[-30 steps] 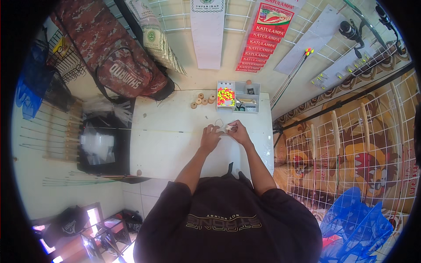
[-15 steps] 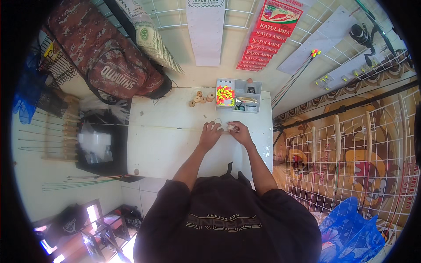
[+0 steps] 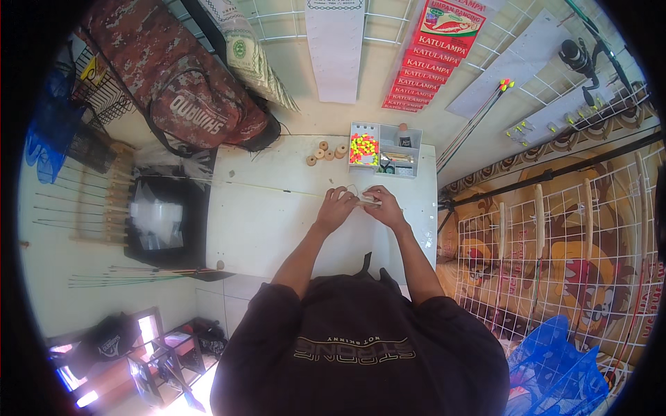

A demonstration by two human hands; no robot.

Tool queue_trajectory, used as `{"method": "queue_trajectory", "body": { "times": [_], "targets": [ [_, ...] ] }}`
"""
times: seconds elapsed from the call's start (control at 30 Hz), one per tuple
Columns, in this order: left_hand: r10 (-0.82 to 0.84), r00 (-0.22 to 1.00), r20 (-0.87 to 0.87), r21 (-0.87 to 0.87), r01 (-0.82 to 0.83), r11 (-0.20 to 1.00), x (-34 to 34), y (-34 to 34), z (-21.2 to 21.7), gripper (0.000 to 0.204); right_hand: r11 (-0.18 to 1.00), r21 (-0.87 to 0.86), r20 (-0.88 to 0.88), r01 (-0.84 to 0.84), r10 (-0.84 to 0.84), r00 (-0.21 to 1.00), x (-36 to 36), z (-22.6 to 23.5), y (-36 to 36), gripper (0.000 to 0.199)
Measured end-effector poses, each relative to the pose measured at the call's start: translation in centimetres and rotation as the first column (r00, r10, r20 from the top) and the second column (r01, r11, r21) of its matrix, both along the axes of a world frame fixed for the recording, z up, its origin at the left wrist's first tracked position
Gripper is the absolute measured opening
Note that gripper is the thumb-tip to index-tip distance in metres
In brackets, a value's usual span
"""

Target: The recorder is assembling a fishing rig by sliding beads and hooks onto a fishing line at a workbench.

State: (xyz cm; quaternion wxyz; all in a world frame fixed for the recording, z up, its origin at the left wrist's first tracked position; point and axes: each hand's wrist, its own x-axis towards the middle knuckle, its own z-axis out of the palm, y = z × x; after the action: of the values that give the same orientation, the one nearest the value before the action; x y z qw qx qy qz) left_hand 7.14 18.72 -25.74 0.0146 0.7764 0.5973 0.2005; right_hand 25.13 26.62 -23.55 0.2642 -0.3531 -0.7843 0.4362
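Both hands (image 3: pixel 359 206) unmoved; four spools (image 3: pixel 326 151).

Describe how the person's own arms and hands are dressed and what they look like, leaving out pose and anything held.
Both forearms are bare from above the elbow down. The left hand and right hand wear no gloves; no ring, watch or band can be made out. The upper arms are covered by the short sleeves of a dark shirt with pale lettering across the chest.

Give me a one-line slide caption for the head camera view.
Both hands, left hand and right hand, meet over a thin pale rod on a white table, near a compartment box.
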Motion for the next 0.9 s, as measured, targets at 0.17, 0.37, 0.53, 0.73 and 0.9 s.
{"method": "queue_trajectory", "body": {
  "times": [0.17, 0.37, 0.53, 0.73, 0.9],
  "targets": [
    [-0.02, 1.0, -0.012, 0.003, 0.02, 1.0, 0.2, -0.4, 0.5, 0.023, 0.989, -0.143, 0.041, 0.025, -0.019, 0.999, 0.4, -0.5, 0.2, 0.031],
    [-0.022, 1.0, 0.022, 0.039, 0.021, 0.999, 0.0, -0.9, 1.0, 0.022, 1.0, 0.008, -0.009, 0.029, -0.029, 1.0, -0.1, 0.2, -0.1, 0.037],
    [-0.036, 0.999, 0.003, 0.059, 0.036, 0.998, -0.2, -0.9, 1.2, 0.021, 0.997, 0.011, -0.046, 0.081, -0.08, 0.996, 0.0, 0.1, 0.3, 0.033],
    [-0.039, 0.997, 0.06, 0.084, 0.034, 0.996, -0.6, -1.2, 0.8, 0.021, 0.999, 0.039, 0.04, 0.013, -0.015, 0.999, 0.2, 1.0, 0.6, 0.028],
    [-0.036, 0.997, 0.075, 0.059, 0.032, 0.998, -0.4, -1.0, 0.7, 0.02, 1.0, 0.018, -0.006, 0.026, -0.026, 1.0, 0.3, 0.7, 0.4, 0.026]
  ]
}}
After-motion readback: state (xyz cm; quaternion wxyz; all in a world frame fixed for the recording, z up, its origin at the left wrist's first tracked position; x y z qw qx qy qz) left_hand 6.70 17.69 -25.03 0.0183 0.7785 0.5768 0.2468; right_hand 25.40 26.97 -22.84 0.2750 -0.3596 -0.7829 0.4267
